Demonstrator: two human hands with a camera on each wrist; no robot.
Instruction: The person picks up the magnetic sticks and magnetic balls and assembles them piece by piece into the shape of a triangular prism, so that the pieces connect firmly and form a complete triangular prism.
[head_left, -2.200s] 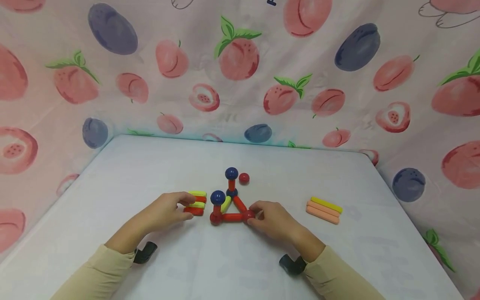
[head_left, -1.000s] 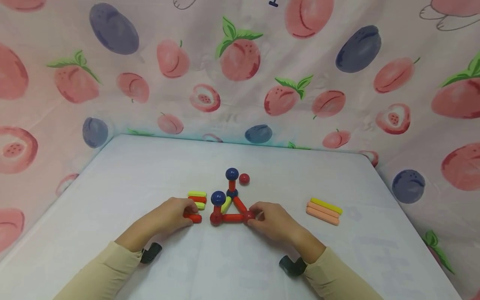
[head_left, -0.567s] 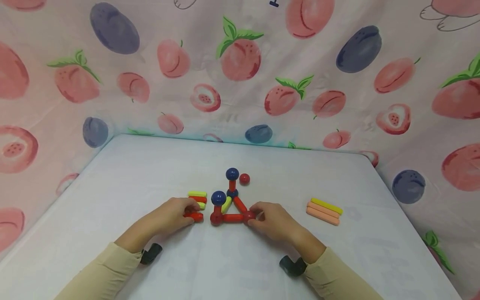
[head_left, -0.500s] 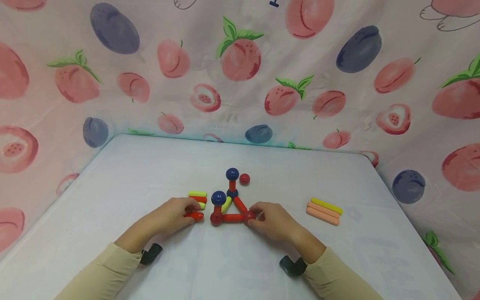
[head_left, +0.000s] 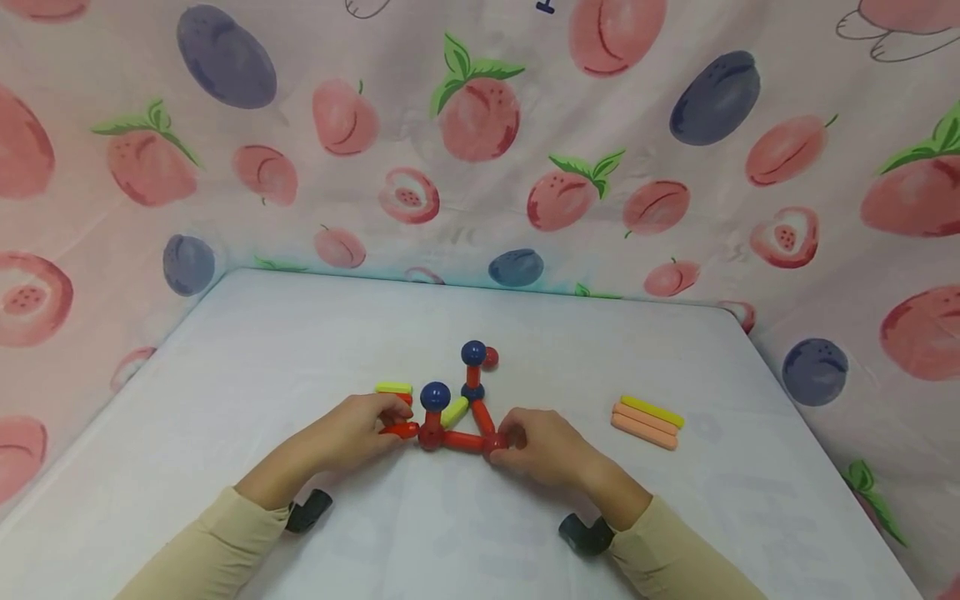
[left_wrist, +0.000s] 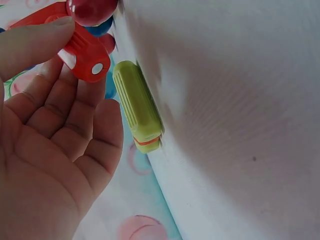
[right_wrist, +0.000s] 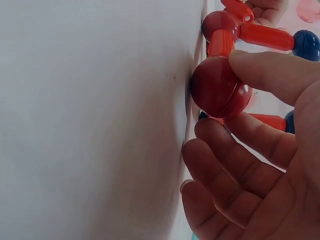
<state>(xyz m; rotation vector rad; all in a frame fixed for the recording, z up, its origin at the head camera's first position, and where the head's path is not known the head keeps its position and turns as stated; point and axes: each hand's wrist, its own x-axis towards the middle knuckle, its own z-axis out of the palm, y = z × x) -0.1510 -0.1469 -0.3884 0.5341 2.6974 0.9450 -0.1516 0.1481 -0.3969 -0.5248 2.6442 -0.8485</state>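
Head view first, and everything centres on the triangle [head_left: 463, 442] of rods and balls, flat on the white table [head_left: 450, 533]. A near post [head_left: 432, 422] rises from its near left corner, a far post [head_left: 473, 377] from its far corner, both red, both upright, each capped by a blue ball. Just left of the triangle, the left hand [head_left: 358, 429] has a red rod [head_left: 400, 430] pinched, its tip right up by that near left corner; touching or not, I can't call it. Over on the near right corner, the right hand [head_left: 547, 450] grips the corner ball [head_left: 495, 443], a red one. A loose red ball [head_left: 492, 358] sits just behind the triangle's far post. Left of the triangle, a yellow-green rod [head_left: 393, 387] shows past the left fingers; well out to its right, a yellow rod [head_left: 652, 412] lies alongside two orange rods [head_left: 645, 429].

Left wrist view: the thumb presses on the red rod, silver end showing, the lower fingers loosely bent, the triangle's red ball close above.

Right wrist view: thumb and fingertips close round the corner ball, and the left hand shows across the triangle with its rod.
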